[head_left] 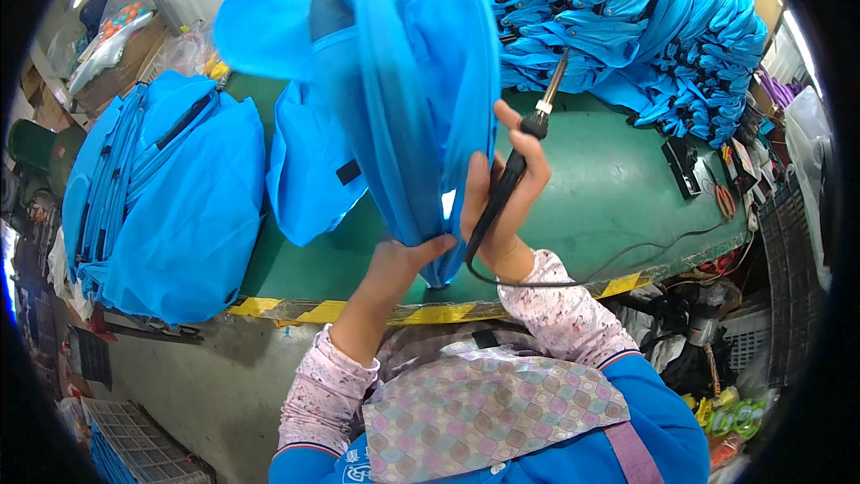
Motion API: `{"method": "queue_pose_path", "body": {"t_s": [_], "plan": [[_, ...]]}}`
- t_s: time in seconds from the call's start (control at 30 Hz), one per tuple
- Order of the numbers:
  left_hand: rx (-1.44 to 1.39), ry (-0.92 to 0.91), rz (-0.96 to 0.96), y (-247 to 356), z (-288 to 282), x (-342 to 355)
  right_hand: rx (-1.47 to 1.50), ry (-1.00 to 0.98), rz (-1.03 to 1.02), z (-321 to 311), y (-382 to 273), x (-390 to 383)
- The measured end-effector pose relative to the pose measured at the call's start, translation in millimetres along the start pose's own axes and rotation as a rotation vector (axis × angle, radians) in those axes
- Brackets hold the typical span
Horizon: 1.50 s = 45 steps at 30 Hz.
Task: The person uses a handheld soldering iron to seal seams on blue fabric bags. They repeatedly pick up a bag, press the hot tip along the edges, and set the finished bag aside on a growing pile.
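My left hand [403,260] grips an upright, folded blue fabric piece [399,108] near its narrow lower end, thumb across the cloth. The piece has curved, piped edges, and a loose flap sticks out at its upper left. My right hand [511,215] is closed around the black handle of a soldering iron [536,125], metal tip pointing up and away from me; its fingers are beside the fabric's right edge, and the cord loops down below it. Another blue piece [309,197] with a black patch lies behind the held one on the green table [609,215].
Stacked blue items [161,215] lie at the left. A tall heap of folded blue pieces [627,27] fills the back right. Orange-handled pliers [724,200] and a black tool [681,166] lie at the right edge. The table's front has yellow-black striped edging [439,314].
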State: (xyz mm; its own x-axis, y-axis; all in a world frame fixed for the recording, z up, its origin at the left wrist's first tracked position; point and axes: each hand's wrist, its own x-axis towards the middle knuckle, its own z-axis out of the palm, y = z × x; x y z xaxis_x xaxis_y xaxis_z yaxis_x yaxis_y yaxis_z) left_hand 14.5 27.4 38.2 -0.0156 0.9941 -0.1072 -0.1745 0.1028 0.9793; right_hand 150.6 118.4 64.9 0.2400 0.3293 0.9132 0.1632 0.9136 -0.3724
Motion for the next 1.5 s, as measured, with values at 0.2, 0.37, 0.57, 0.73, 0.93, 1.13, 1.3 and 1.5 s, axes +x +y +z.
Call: {"method": "queue_pose_path", "body": {"t_s": [0.2, 0.37, 0.57, 0.73, 0.93, 1.13, 1.3, 1.5], "plan": [[-0.232, 0.012, 0.009, -11, 2, 9, -0.113, -0.017, 0.077, -22, 24, 6], [-0.142, -0.077, -0.052, -9, 3, 8, -0.373, -0.084, -0.17, -53, -3, 26], [-0.331, -0.104, -0.004, 4, 15, 15, -0.188, -0.536, -0.137, -115, -77, 3], [-0.387, -0.07, 0.091, 11, 30, 11, -0.258, -0.482, -0.197, -110, -71, -17], [-0.376, -0.039, 0.103, 9, 34, 8, -0.276, -0.469, -0.276, -103, -63, -21], [-0.206, 0.031, 0.133, -11, 29, 11, -0.297, -0.492, -0.135, -92, -63, -6], [-0.181, 0.065, 0.129, -13, 28, 14, -0.149, -0.339, 0.091, -96, -72, 4], [-0.082, 0.138, 0.174, -9, 29, 3, -0.177, -0.584, -0.322, -67, -19, 22]]}}
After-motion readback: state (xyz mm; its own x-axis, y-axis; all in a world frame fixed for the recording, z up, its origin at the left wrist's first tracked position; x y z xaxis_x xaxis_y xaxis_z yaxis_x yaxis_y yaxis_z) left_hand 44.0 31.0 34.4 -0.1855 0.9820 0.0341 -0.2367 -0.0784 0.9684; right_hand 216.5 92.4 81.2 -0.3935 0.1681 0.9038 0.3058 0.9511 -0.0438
